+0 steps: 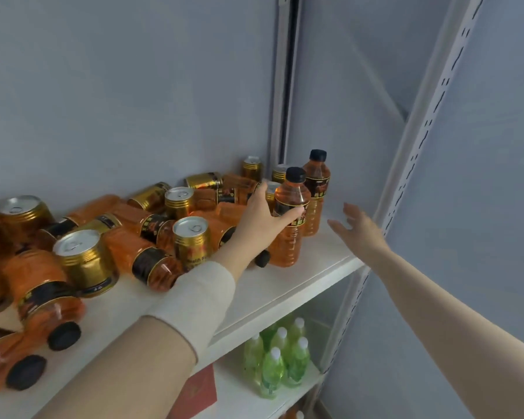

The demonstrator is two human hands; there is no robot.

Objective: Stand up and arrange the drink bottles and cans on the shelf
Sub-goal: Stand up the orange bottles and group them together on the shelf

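On the white shelf (300, 282), two orange drink bottles with black caps stand upright at the right end. My left hand (263, 216) grips the nearer bottle (288, 237) around its dark label. The second upright bottle (316, 192) stands just behind it. My right hand (357, 225) hovers open to the right of both bottles, fingers spread, holding nothing. To the left, several orange bottles (146, 258) lie on their sides, mixed with gold cans (191, 240); some cans stand and others lie tipped over.
A white slotted upright (418, 164) bounds the shelf on the right, and a grey back wall stands behind it. On the lower shelf stand several green bottles (282, 355) with white caps, beside a red card (200, 394).
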